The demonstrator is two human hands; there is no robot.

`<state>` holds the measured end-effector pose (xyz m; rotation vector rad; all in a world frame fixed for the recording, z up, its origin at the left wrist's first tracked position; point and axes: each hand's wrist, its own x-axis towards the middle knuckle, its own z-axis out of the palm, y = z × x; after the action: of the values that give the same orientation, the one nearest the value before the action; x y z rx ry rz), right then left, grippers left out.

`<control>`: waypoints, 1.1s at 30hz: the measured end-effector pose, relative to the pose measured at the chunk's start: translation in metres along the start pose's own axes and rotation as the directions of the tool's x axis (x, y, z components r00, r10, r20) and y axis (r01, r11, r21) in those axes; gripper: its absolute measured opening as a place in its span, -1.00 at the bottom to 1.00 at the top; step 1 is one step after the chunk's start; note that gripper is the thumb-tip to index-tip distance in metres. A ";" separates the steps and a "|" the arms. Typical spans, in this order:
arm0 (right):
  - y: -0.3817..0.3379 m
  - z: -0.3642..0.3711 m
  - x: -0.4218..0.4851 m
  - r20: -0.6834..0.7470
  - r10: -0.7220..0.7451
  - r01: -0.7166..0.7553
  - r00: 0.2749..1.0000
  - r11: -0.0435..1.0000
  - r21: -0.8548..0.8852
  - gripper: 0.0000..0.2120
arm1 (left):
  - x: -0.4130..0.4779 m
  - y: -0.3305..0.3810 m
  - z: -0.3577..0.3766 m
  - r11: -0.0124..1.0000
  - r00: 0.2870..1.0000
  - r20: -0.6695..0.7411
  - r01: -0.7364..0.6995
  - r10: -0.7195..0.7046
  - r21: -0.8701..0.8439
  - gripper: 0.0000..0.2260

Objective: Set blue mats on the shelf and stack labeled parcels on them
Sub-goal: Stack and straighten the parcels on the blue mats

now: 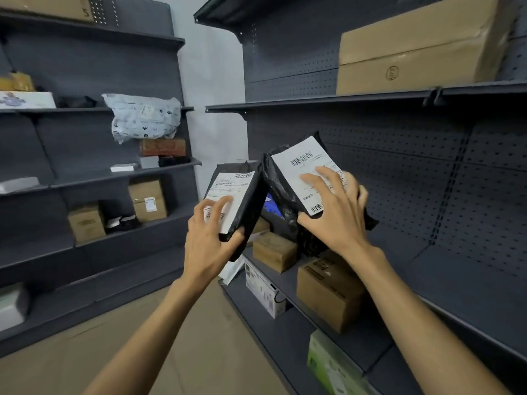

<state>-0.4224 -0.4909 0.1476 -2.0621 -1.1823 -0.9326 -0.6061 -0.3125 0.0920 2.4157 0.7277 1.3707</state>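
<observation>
Left hand (209,240): grips the lower end of a black parcel (242,201), fingers (219,205) spread over its white label (228,195), thumb under the bottom corner. The parcel is held in the air, tilted, label toward the camera.

Right hand (333,208): grips a second black parcel (285,186), fingers across its white barcode label (306,169). This parcel is also in the air, leaning left so its upper edge meets the first parcel's upper right edge.

Both parcels: in front of the dark grey shelf (470,280) on the right, above its middle board, resting on nothing.

Blue item (271,206): a small patch shows in the gap beneath the two parcels; cannot tell what it is.

Below the hands on the same unit: small brown box (273,250), larger brown box (328,292), white printed box (262,289), green and white box (330,363).

Upper board: large cardboard carton (422,49).

Left shelving (85,67): white plastic mailer bag (142,116), several brown boxes (148,199), small items.

Floor (199,337): tan.
</observation>
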 end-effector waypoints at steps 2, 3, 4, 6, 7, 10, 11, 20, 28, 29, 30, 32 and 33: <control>-0.008 0.027 0.016 0.016 -0.011 0.011 1.000 1.000 0.003 -0.38 | 0.017 -0.028 0.005 1.000 1.000 0.004 0.012 -0.012 0.017 -0.46; -0.011 0.041 0.025 0.026 -0.014 0.014 1.000 1.000 0.000 -0.38 | 0.026 -0.040 0.008 1.000 1.000 0.008 0.018 -0.018 0.019 -0.46; -0.014 0.054 0.034 0.034 -0.017 0.017 0.999 1.000 -0.004 -0.38 | 0.035 -0.051 0.013 1.000 1.000 0.013 0.026 -0.026 0.017 -0.46; -0.015 0.083 0.054 0.048 -0.028 0.029 0.998 0.999 -0.025 -0.36 | 0.055 -0.072 0.028 0.999 0.999 0.024 0.043 -0.043 0.004 -0.47; -0.014 0.098 0.064 0.050 -0.033 0.035 0.998 0.999 -0.037 -0.35 | 0.067 -0.081 0.037 0.999 0.998 0.025 0.050 -0.049 -0.004 -0.48; -0.003 0.144 0.100 0.030 -0.029 0.030 0.999 0.999 -0.040 -0.32 | 0.106 -0.109 0.070 0.998 0.999 0.012 0.053 -0.053 -0.019 -0.48; 0.003 0.161 0.114 0.025 -0.026 0.027 0.999 0.999 -0.038 -0.31 | 0.121 -0.118 0.082 0.998 0.999 0.011 0.053 -0.053 -0.022 -0.48; 0.070 0.304 0.245 -0.028 0.054 -0.053 0.998 0.998 0.026 -0.41 | 0.286 -0.180 0.205 0.999 1.000 0.014 0.017 -0.016 -0.037 -0.50; 0.123 0.401 0.319 0.020 0.175 -0.174 0.984 0.985 -0.005 -0.46 | 0.392 -0.222 0.309 0.992 0.996 0.087 0.027 -0.017 -0.120 -0.47; 0.132 0.411 0.324 0.023 0.191 -0.190 0.981 0.981 -0.023 -0.46 | 0.404 -0.227 0.322 0.992 0.995 0.104 0.020 -0.007 -0.125 -0.47; 0.140 0.421 0.328 0.027 0.210 -0.209 0.977 0.977 -0.041 -0.47 | 0.416 -0.232 0.335 0.992 0.992 0.124 0.012 0.004 -0.128 -0.47; 0.153 0.440 0.336 0.044 0.254 -0.250 0.966 0.965 -0.075 -0.47 | 0.437 -0.242 0.360 0.990 0.986 0.164 -0.009 0.032 -0.141 -0.49; 0.158 0.449 0.341 0.054 0.275 -0.270 0.960 0.959 -0.090 -0.47 | 0.447 -0.247 0.373 0.988 0.982 0.182 -0.018 0.046 -0.153 -0.49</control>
<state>-0.0309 -0.0554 0.1332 -2.2660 -0.8737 -0.7961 -0.1685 0.1435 0.1074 2.4026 0.5207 1.1478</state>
